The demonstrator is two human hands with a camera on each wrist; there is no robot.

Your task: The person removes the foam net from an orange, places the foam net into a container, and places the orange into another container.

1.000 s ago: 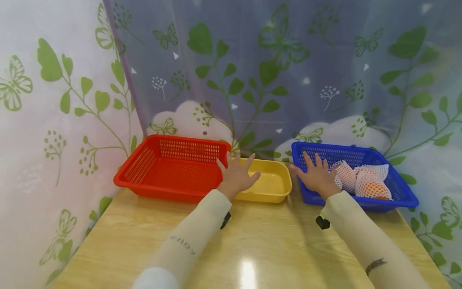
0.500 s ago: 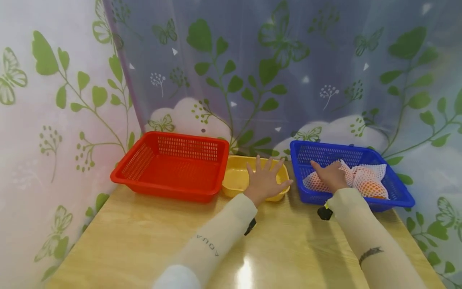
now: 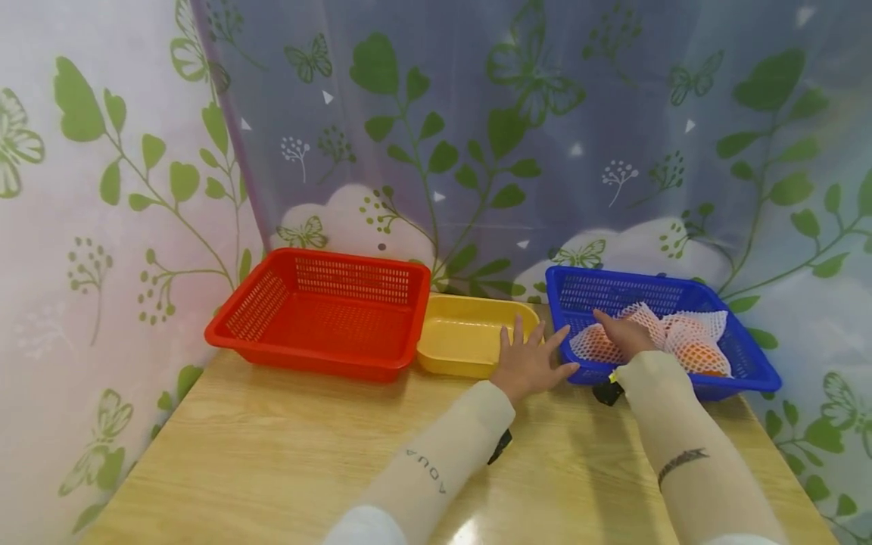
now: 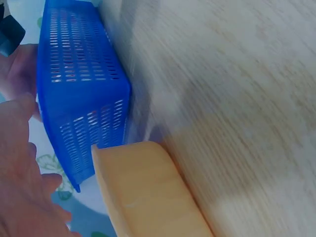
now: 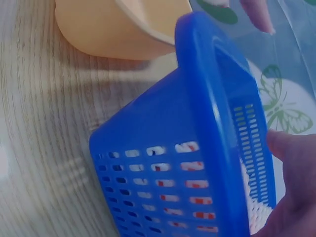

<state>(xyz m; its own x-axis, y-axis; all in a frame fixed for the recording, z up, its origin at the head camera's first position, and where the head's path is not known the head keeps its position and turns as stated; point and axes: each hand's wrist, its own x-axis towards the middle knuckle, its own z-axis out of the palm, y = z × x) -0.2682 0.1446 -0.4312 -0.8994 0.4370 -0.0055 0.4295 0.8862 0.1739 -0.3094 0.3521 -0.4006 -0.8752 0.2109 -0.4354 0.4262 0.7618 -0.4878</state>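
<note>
In the head view, my right hand [image 3: 628, 337] reaches down into the blue basket [image 3: 681, 383], among orange round fruits in white foam nets. One netted fruit [image 3: 594, 344] lies left of the hand, another netted fruit [image 3: 702, 354] to its right. The thumb shows; the other fingers are hidden, so any hold is unclear. My left hand [image 3: 526, 366] has its fingers spread, over the right end of the yellow tray [image 3: 470, 366] and close to the blue basket's left corner. It holds nothing. The right wrist view shows the right thumb [image 5: 281, 143] above the basket rim.
A red basket [image 3: 320, 362] stands left of the yellow tray, with nothing in it. All three containers stand in a row at the back of the wooden table [image 3: 327, 446]. A patterned curtain [image 3: 450, 113] hangs right behind them.
The left hand has moved right, from the red basket's edge across the yellow tray towards the blue basket. My right hand has gone lower among the netted fruits, its fingers now out of sight.
</note>
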